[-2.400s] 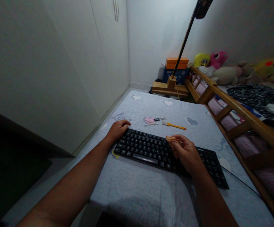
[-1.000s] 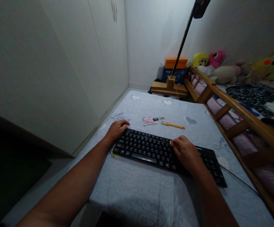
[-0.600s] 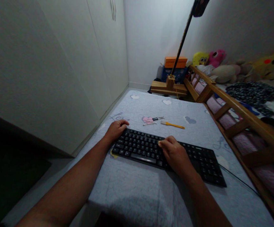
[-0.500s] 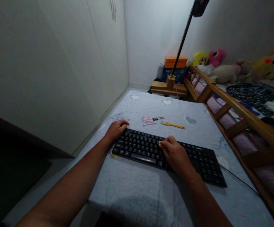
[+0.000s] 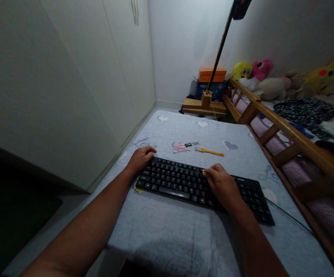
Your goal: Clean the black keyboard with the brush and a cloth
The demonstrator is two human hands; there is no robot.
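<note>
A black keyboard [image 5: 175, 177] lies at a slant on the cloth-covered table, its cable leaving from the right end. My left hand [image 5: 141, 158] grips its back left corner, fingers closed. Over the right part of the keys, my right hand [image 5: 222, 184] pinches a small tan piece [image 5: 204, 172] against the back rows. Most of that piece is hidden by the fingers, and I cannot make out its kind. Behind the keyboard lie a yellow-handled brush [image 5: 211, 151], a tool with a dark grip [image 5: 190, 144] and thin cotton swabs [image 5: 181, 151].
A pale blue cloth [image 5: 167, 227] with hearts covers the table. On the right runs a wooden bed rail [image 5: 292, 132], with plush toys and clothes beyond it. White cupboard doors [image 5: 97, 77] stand close on the left. Past the far edge is a wooden stand [image 5: 205, 102] with a dark pole.
My right hand has slid to the right along the keyboard with the tan piece, baring more keys in the middle. My left hand stays at the corner.
</note>
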